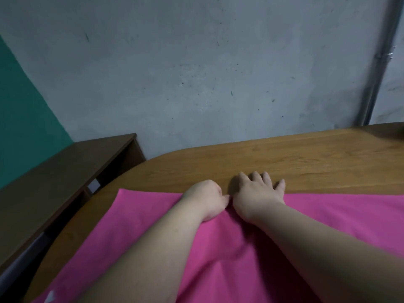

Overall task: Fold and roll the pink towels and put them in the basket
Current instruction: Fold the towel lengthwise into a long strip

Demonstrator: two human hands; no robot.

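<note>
A pink towel point(140, 226) lies spread flat on the wooden table point(306, 158), reaching from the near edge to the middle of the tabletop. My left hand point(204, 199) sits at the towel's far edge with its fingers curled under, gripping the cloth there. Right beside it, my right hand point(258, 193) lies flat with fingers spread; its palm presses on the towel's far edge and its fingertips reach onto bare wood. Both forearms cross the towel and hide its middle. A small white tag point(49, 296) shows at the towel's near left corner. No basket is in view.
A low dark wooden bench or shelf unit point(65, 171) stands left of the table against a grey wall. A metal pipe point(380, 68) runs down the wall at the right. The table's left end is rounded.
</note>
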